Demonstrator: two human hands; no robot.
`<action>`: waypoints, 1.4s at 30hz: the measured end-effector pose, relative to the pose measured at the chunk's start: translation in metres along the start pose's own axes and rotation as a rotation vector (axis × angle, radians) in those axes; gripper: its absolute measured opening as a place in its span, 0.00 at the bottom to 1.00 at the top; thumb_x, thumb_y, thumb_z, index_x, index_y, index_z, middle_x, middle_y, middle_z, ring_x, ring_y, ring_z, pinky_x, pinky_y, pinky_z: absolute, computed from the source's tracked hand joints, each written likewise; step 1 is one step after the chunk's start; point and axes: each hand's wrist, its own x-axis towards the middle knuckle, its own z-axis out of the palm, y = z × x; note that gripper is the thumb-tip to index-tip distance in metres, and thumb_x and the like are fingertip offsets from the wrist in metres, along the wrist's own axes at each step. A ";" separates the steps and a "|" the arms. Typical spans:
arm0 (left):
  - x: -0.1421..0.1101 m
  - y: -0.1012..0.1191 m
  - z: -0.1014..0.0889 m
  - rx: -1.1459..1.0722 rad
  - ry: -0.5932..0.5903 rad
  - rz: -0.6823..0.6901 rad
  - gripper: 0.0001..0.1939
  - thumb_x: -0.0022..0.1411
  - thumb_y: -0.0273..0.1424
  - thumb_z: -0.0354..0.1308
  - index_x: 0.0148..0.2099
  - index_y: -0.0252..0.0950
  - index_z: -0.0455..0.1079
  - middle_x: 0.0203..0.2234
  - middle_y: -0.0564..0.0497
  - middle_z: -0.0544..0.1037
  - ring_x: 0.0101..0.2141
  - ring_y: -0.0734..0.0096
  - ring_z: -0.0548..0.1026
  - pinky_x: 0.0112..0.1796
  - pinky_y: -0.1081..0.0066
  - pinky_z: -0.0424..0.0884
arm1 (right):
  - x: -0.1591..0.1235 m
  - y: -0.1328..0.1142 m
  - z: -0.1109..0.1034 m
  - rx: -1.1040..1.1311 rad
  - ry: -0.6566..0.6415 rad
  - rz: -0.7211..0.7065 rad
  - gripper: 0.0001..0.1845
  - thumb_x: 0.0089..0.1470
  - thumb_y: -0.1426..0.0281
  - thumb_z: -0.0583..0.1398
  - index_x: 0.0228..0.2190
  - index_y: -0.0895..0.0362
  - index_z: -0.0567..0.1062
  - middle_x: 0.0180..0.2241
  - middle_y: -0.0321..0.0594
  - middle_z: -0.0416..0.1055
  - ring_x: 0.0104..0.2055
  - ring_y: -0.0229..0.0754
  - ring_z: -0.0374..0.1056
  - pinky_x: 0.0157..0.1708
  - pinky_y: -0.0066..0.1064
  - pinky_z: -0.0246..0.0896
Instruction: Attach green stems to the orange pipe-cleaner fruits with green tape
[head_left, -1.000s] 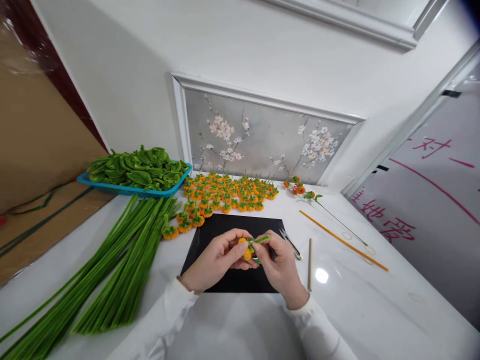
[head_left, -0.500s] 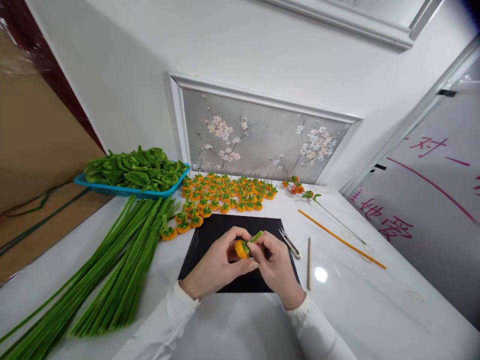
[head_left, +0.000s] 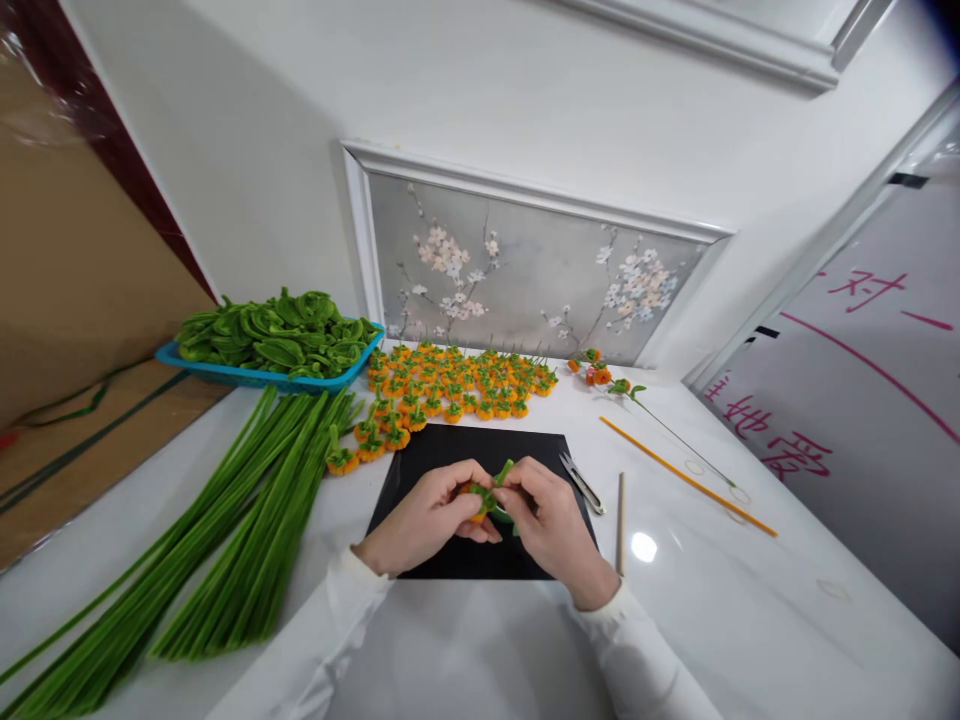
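Over the black mat (head_left: 480, 450), my left hand (head_left: 427, 515) is closed around a small orange pipe-cleaner flower (head_left: 478, 517), partly hidden by the fingers. My right hand (head_left: 553, 520) meets it from the other side, thumb and fingers pinched on the green pipe cleaner (head_left: 505, 472) at the flower's base. One short green end sticks up between the hands. Below the fingertips shows another bit of green, too covered to make out. Thread snips (head_left: 582, 484) lie by the mat's right edge, near my right hand.
Many orange flower heads (head_left: 457, 380) stand behind the mat. To the left are a blue tray (head_left: 330, 383) of green leaves and bundled green pipe cleaners (head_left: 247, 540). On the right lie a thin stick (head_left: 621, 525), an orange pipe cleaner (head_left: 690, 477) and a flower stem (head_left: 679, 435).
The flower has turned in my left hand, so its green base now faces me more and less orange shows. The left fingers have shifted round it, and more green shows below.
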 end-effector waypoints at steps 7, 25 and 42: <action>0.003 -0.006 0.000 0.005 -0.030 0.000 0.12 0.56 0.35 0.60 0.31 0.34 0.62 0.23 0.57 0.70 0.27 0.71 0.78 0.30 0.72 0.76 | 0.000 0.001 -0.002 0.014 -0.050 -0.002 0.06 0.55 0.76 0.56 0.27 0.56 0.70 0.26 0.35 0.65 0.29 0.36 0.63 0.29 0.27 0.55; 0.002 -0.001 -0.004 0.198 0.071 0.236 0.10 0.57 0.29 0.57 0.25 0.32 0.66 0.23 0.54 0.67 0.25 0.76 0.64 0.28 0.72 0.60 | 0.002 -0.001 -0.012 0.137 -0.070 0.131 0.03 0.55 0.74 0.56 0.33 0.56 0.70 0.24 0.32 0.64 0.27 0.34 0.60 0.28 0.25 0.57; 0.001 0.000 -0.003 0.036 -0.021 0.150 0.09 0.54 0.29 0.61 0.24 0.31 0.69 0.23 0.53 0.68 0.25 0.77 0.62 0.28 0.73 0.58 | 0.004 -0.001 -0.008 0.484 -0.156 0.255 0.10 0.51 0.64 0.62 0.33 0.57 0.74 0.23 0.31 0.60 0.24 0.33 0.59 0.25 0.25 0.59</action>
